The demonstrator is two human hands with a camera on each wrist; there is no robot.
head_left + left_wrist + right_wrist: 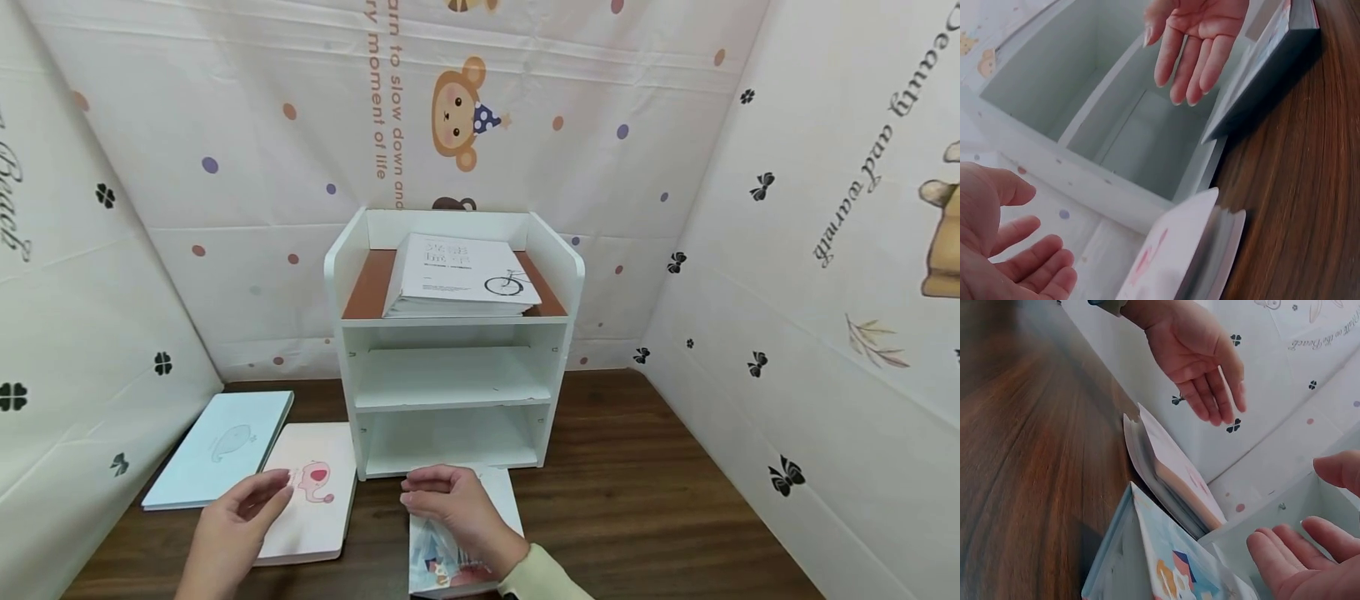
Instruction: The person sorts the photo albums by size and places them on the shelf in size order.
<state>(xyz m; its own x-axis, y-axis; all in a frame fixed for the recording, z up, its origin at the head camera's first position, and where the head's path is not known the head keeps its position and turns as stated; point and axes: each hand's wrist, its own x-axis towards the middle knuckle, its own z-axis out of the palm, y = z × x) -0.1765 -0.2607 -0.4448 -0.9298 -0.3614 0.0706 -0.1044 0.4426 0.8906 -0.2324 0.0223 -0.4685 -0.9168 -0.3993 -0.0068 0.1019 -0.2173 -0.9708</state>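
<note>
My left hand [236, 533] hovers by the pink book [307, 492] with an elephant drawing, its fingers loosely bent and holding nothing. Above a book with a blue illustrated cover [431, 554] is my right hand [461, 512], fingers relaxed. In the right wrist view that illustrated book [1175, 556] lies below the right hand [1310, 562], apart from its fingers. The left wrist view shows the left hand [1016, 244] with nothing in its palm, beside the pink book [1175, 244]. A light blue book [217, 450] with a whale drawing lies at the left.
A white shelf unit [456, 404] stands at the back of the dark wooden table [637, 500]. On its brown top lies a stack of white books [465, 275], the uppermost with a bicycle picture. Printed cloth walls [247, 150] enclose the table at the back and sides.
</note>
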